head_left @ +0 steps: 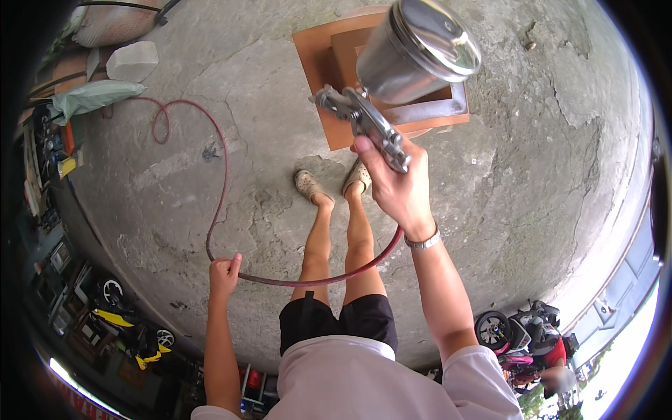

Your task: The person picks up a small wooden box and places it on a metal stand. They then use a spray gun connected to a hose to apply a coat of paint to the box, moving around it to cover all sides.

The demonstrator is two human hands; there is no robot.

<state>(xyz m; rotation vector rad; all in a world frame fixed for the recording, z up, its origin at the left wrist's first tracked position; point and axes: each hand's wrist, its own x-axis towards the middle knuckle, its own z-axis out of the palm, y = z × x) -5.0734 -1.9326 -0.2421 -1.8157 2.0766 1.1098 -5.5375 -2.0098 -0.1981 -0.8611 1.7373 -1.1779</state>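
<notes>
My right hand (399, 178) is wrapped round the handle of a metal spray gun (360, 119), raised in front of me. A shiny silver paint cup (413, 59) sits on top of the gun, tilted toward the right. From below that hand a dark red air hose (336, 278) sags across to my left hand (225, 274), whose fingers are closed around it. Past the gun, low over the floor, is a copper-brown square frame-like piece (318, 63) with a raised inner part. One inner edge of it looks greyish white. The cup hides much of its middle.
The hose runs on over the cracked concrete floor (266, 140) and loops at the far left. A pale block (133, 61) and a greenish plastic sheet (98, 96) lie there. Clutter and a yellow-black motorbike (115, 318) line the left; another motorbike (511, 332) and a person (556, 357) are at lower right.
</notes>
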